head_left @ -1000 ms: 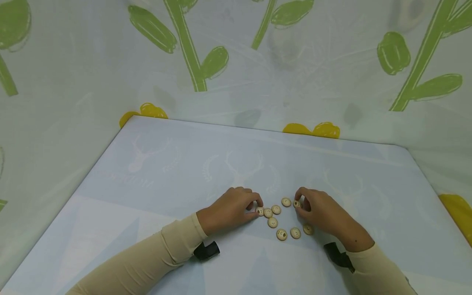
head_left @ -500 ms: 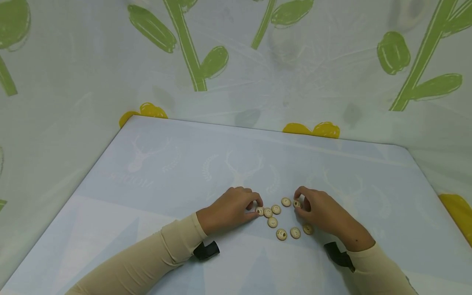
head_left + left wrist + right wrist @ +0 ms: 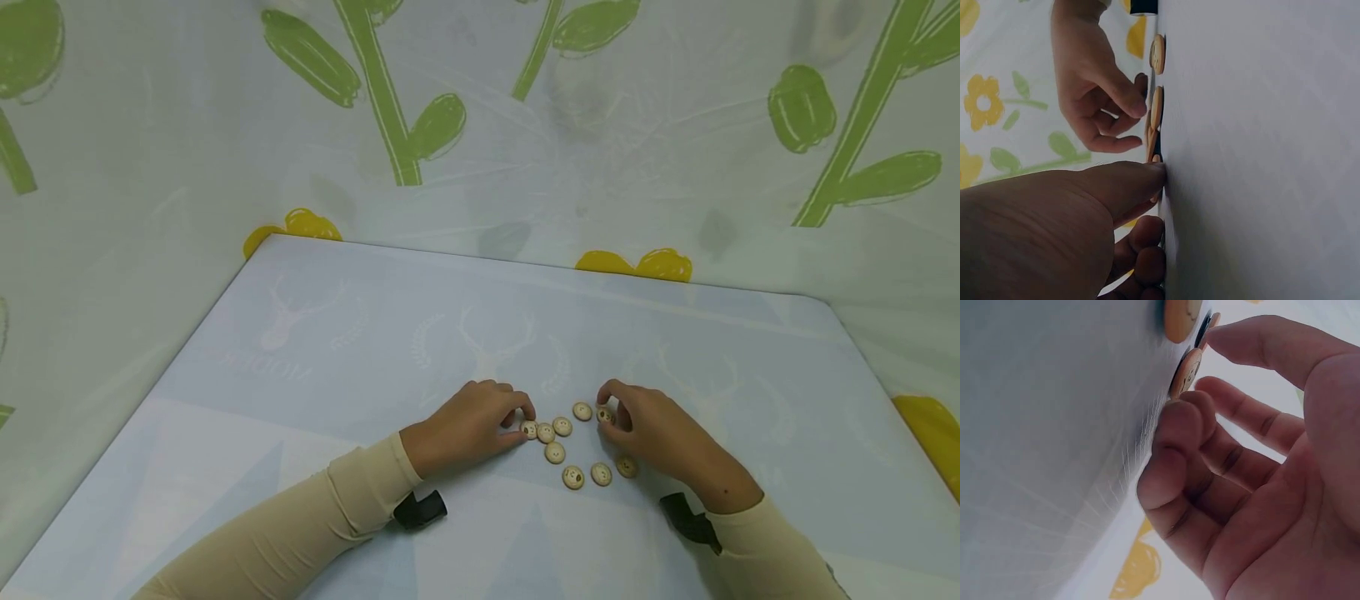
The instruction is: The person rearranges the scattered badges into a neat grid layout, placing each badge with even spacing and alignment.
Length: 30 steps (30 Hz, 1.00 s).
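Note:
Several small round wooden buttons with dark face-like marks lie on the table (image 3: 420,292). My left hand (image 3: 472,425) pinches the leftmost button (image 3: 529,430) between thumb and forefinger. A second button (image 3: 545,432) touches it on the right, with another button (image 3: 562,427) beside that. My right hand (image 3: 660,429) has its thumb and forefinger at opposite edges of a button (image 3: 604,414), holding it on the table. In the right wrist view, the other fingers (image 3: 1169,475) are curled near the surface. The left thumb (image 3: 1141,181) mostly hides its button in the left wrist view.
Left of the right fingertips lies a loose button (image 3: 582,411). Closer to me are more buttons (image 3: 554,452), (image 3: 573,477) and a button (image 3: 601,474), plus one button (image 3: 627,466) near the right palm. A leaf-patterned cloth (image 3: 480,125) stands behind the table. Black wrist cameras (image 3: 420,510) sit under the sleeves.

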Motion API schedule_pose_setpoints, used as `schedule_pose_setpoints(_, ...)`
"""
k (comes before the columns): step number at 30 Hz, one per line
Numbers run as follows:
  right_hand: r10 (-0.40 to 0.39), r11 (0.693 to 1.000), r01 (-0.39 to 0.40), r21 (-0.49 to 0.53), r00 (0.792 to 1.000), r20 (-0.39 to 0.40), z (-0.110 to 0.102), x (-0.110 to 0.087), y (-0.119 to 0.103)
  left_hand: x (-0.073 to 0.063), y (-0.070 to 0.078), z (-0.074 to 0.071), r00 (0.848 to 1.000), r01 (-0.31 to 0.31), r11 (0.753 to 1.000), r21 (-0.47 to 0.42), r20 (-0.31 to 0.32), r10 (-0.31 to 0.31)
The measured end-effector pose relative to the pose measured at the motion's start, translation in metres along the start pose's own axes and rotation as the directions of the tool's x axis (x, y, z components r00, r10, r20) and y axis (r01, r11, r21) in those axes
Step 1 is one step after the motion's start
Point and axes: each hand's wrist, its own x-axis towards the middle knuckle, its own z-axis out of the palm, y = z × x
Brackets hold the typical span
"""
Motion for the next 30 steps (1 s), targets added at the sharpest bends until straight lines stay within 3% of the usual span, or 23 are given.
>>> schedule_pose_setpoints(30, -0.178, 0.981, 0.172, -0.087, 0.982, -0.058, 0.007, -0.011, -0.017, 0.0, 0.001, -0.001, 1.0, 0.005, 1.0, 0.024, 0.007, -0.005)
